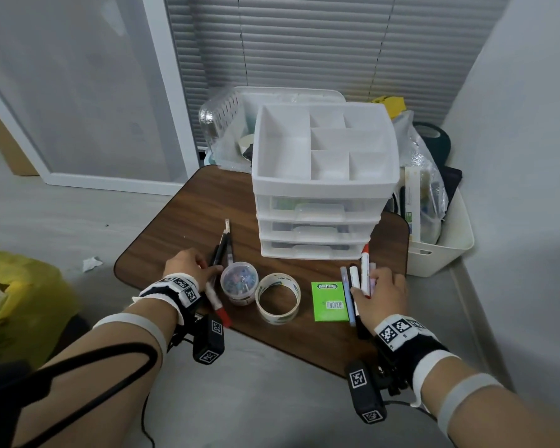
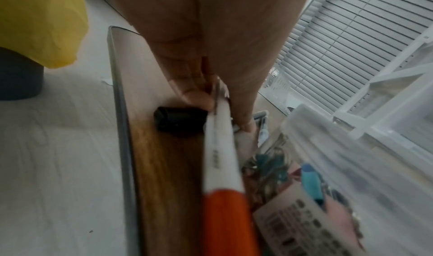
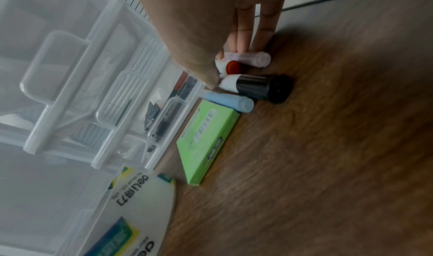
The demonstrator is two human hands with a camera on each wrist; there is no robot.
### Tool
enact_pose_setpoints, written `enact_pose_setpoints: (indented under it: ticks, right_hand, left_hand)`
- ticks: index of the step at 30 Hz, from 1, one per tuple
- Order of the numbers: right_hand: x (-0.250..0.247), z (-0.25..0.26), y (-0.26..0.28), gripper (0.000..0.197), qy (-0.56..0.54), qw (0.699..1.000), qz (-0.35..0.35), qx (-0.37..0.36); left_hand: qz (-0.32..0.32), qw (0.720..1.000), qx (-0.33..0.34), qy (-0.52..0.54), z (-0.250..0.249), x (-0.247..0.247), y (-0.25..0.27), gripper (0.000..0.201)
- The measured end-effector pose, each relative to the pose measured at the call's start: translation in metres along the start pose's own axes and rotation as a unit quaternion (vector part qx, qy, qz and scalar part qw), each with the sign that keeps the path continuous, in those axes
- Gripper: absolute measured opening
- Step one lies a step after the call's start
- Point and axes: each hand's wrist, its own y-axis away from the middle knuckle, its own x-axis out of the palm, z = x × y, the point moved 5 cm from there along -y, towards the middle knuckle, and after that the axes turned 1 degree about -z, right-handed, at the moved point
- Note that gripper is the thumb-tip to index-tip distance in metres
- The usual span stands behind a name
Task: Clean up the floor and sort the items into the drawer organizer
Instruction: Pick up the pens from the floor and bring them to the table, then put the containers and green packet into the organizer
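The white drawer organizer (image 1: 324,189) stands on a brown board (image 1: 181,227), with its top compartments bare and three clear drawers below. My left hand (image 1: 207,270) pinches a white marker with a red cap (image 1: 217,302) (image 2: 220,148), next to some black pens (image 1: 220,250). My right hand (image 1: 369,282) (image 3: 225,63) gathers a bundle between thumb and fingers: a red marker (image 1: 365,273), a black-capped marker (image 3: 262,87) and a lilac pen (image 3: 253,58). A blue pen (image 3: 229,100) lies against them. A tub of pins (image 1: 240,282), a tape roll (image 1: 278,299) and a green gum pack (image 1: 330,301) lie between my hands.
A yellow bag (image 1: 13,286) sits on the floor at the left, with a crumpled scrap of paper (image 1: 91,263) near the board's edge. A full white basket (image 1: 443,247) stands right of the organizer, and a clear bin (image 1: 227,124) is behind it against the blinds.
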Motion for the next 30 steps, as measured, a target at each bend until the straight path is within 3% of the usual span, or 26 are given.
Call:
enact_pose_setpoints:
  ticks: [5, 10, 17, 20, 23, 26, 28, 30]
  right_hand:
    - [-0.001, -0.002, -0.004, 0.04, -0.007, 1.0, 0.003, -0.009]
    - [0.005, -0.003, -0.003, 0.041, -0.022, 1.0, -0.015, -0.017]
    - [-0.002, 0.005, -0.001, 0.044, -0.007, 1.0, -0.027, 0.008]
    - [-0.015, 0.025, 0.002, 0.034, -0.017, 0.998, -0.052, -0.032]
    - [-0.013, 0.062, 0.012, 0.018, -0.07, 0.989, 0.035, -0.127]
    - [0.004, 0.101, 0.035, 0.028, -0.02, 0.951, 0.199, -0.237]
    - [0.016, 0.118, 0.051, 0.047, 0.066, 0.917, 0.262, -0.292]
    - [0.029, 0.124, 0.06, 0.061, 0.152, 0.893, 0.271, -0.327]
  left_hand:
    - [-0.039, 0.997, 0.001, 0.074, -0.01, -0.005, -0.006, 0.039]
    - [-0.011, 0.981, 0.069, 0.183, -0.013, 0.003, 0.0, 0.046]
    - [-0.009, 0.977, 0.103, 0.187, -0.017, -0.005, 0.009, 0.028]
    - [0.032, 0.981, 0.138, 0.133, -0.029, -0.011, 0.022, 0.027]
    - [0.137, 0.977, 0.164, -0.003, -0.043, -0.009, 0.038, 0.056]
    - [0.195, 0.961, 0.175, -0.088, -0.055, -0.003, 0.054, 0.102]
    - [0.201, 0.952, 0.195, -0.12, -0.061, 0.001, 0.061, 0.104]
    - [0.184, 0.952, 0.216, -0.114, -0.068, -0.001, 0.063, 0.086]
